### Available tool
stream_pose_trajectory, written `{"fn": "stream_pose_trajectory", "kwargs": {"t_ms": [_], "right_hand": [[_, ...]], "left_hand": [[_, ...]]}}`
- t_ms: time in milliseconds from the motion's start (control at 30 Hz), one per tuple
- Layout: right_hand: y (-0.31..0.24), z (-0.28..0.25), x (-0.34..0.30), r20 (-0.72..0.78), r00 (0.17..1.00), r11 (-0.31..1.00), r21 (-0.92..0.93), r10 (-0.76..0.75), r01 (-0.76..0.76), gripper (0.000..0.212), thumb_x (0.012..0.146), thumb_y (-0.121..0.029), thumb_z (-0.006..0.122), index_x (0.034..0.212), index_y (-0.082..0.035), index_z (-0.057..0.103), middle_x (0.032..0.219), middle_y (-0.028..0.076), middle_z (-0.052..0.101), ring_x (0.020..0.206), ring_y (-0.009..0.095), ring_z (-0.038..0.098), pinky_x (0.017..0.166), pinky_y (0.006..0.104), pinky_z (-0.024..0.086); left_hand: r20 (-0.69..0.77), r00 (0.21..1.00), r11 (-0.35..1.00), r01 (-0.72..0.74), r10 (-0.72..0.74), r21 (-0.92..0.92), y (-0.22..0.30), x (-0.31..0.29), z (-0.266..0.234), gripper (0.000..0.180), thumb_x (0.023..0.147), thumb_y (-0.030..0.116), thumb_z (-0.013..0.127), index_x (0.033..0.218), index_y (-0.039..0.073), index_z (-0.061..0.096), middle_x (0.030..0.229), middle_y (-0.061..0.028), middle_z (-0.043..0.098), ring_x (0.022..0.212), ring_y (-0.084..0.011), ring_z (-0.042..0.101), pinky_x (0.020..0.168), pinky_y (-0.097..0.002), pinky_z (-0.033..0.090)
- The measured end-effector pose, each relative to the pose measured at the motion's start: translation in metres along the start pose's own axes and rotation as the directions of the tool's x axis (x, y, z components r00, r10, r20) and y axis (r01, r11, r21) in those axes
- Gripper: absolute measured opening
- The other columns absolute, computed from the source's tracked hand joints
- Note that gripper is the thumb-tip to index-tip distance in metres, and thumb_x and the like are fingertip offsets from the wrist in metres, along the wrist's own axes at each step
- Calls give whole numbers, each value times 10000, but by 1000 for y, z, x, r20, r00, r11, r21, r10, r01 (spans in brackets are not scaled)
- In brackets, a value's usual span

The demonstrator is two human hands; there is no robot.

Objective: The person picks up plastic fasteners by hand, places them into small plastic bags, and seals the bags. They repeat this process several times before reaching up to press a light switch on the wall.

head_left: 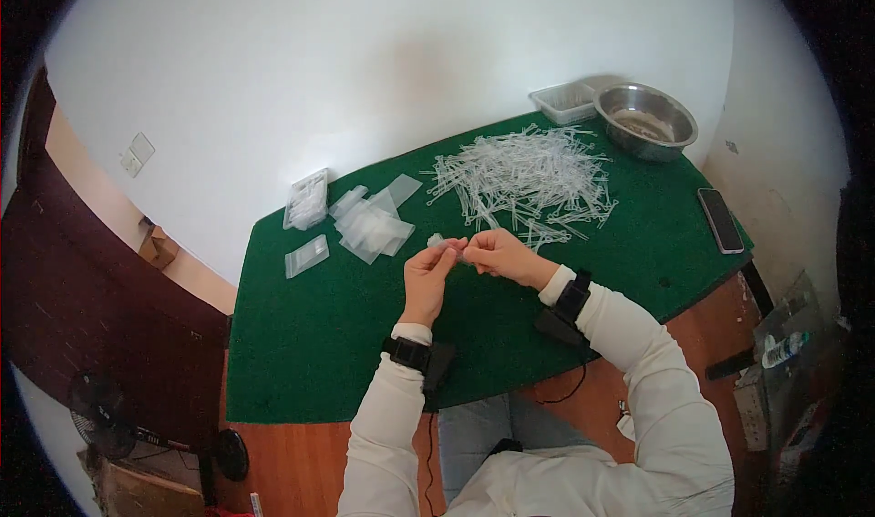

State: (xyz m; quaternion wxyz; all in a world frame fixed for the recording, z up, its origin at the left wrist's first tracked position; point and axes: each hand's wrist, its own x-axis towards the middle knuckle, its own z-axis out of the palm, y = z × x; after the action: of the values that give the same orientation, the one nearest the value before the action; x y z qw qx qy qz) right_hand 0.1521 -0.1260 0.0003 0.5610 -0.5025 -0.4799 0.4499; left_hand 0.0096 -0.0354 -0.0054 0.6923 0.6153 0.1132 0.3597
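Both hands meet over the near middle of the green-covered table (301, 362). My left hand (426, 280) is closed, thumb and fingers pinching a small clear plastic bag (437, 240), mostly hidden by the fingers. Fingertips of my right hand (503, 255) are pressed together at the bag's right side, touching the left fingers. Just beyond lies a big heap of thin clear plastic sticks with ringed ends (524, 175). Left of the hands is a loose pile of clear plastic bags (372, 225). A filled small bag (306, 256) lies flat beside it.
A clear tray of white pieces (307, 200) sits at the table's far left. At the back right stand a clear plastic tub (565, 103) and a steel basin (646, 121). A phone (721, 220) lies by the right edge. The white wall borders the back.
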Motion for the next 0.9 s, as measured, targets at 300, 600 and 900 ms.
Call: {"fn": "stream_pose_trajectory", "kwargs": {"t_ms": [300, 600, 900], "right_hand": [[-6, 3, -3, -68, 994, 996, -28, 81, -83, 266, 794, -280, 613, 658, -63, 541, 560, -14, 512, 448, 37, 414, 395, 174, 290], [3, -2, 0, 12, 990, 987, 75, 140, -141, 242, 797, -272, 609, 708, -56, 547, 592, 2, 537, 438, 44, 423, 380, 170, 299], [8, -5, 0, 11, 994, 993, 52, 107, -107, 171, 807, -194, 583, 778, -26, 570, 645, 24, 581, 458, 67, 474, 390, 196, 365]], "left_hand": [[10, 1000, 999, -15, 15, -37, 0, -3, 3, 186, 842, 59, 536, 993, -36, 588, 970, -112, 617, 897, -148, 574, 793, -249, 443], [-15, 1000, 999, 9, -9, -40, -3, -1, 0, 181, 835, 73, 553, 977, -32, 591, 922, -94, 623, 824, -140, 590, 742, -254, 467], [-145, 989, 996, -10, -4, -93, 1, -2, 4, 161, 832, 75, 560, 959, -20, 588, 889, -95, 625, 804, -158, 601, 695, -246, 476]]}}
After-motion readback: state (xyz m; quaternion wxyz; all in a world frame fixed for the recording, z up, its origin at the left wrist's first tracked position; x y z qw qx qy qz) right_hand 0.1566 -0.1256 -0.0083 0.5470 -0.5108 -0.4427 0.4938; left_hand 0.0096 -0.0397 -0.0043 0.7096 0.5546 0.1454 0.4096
